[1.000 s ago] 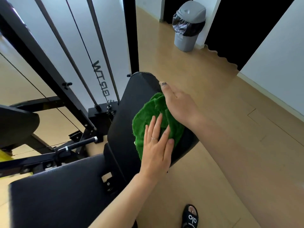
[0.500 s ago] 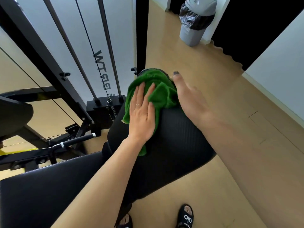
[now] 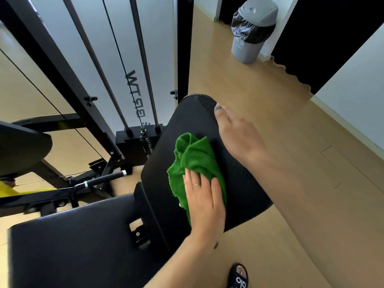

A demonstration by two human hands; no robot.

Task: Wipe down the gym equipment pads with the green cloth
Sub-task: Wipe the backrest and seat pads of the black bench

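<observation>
A crumpled green cloth lies on the tilted black back pad in the middle of the view. My left hand presses flat on the cloth's lower half, fingers together, palm down. My right hand grips the pad's right edge, thumb resting on its upper corner; its fingers are hidden behind the pad. Below and to the left sits the black seat pad, joined to the back pad by a metal bracket.
The cable machine's guide rods and weight stack stand just behind the pad. A black adjustment handle sticks out to the left, near another dark pad. A grey bin stands far back on the wood floor. My sandalled foot is below.
My left hand has slid the cloth down from the pad's top edge to its middle. The right hand keeps its hold on the pad's right edge.
</observation>
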